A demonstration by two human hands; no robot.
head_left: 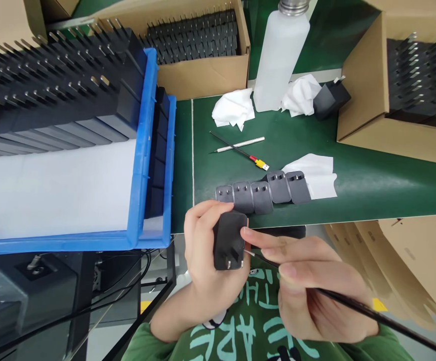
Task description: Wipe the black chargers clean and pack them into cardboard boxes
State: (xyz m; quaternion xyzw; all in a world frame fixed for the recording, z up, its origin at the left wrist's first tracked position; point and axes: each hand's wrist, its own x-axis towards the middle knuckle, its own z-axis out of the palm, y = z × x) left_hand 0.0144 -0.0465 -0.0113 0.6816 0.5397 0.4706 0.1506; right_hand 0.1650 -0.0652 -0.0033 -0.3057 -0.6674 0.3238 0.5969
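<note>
My left hand (202, 245) is closed around a black power adapter (227, 235), its metal prongs near the lower end. Pinched in my right hand (315, 281) is a thin black stick-like tool (357, 304). Its narrow, pale tip is at the adapter's right side; whether it touches, I cannot tell. The right forefinger rests at the adapter's upper right edge. Just beyond my hands, several plug adapters (262, 196) stand in a row along the table edge, prongs up. Part of a white cloth (321, 175) shows behind that row.
Blue crates (133, 185) with adapters stand left. Cartons of adapters sit at the back (203, 75) and right (363, 120). A white bottle (281, 60), crumpled tissues (233, 108), a lone adapter (331, 99), a white pen-like tool (242, 144) and a USB-tipped lead (257, 161) lie between.
</note>
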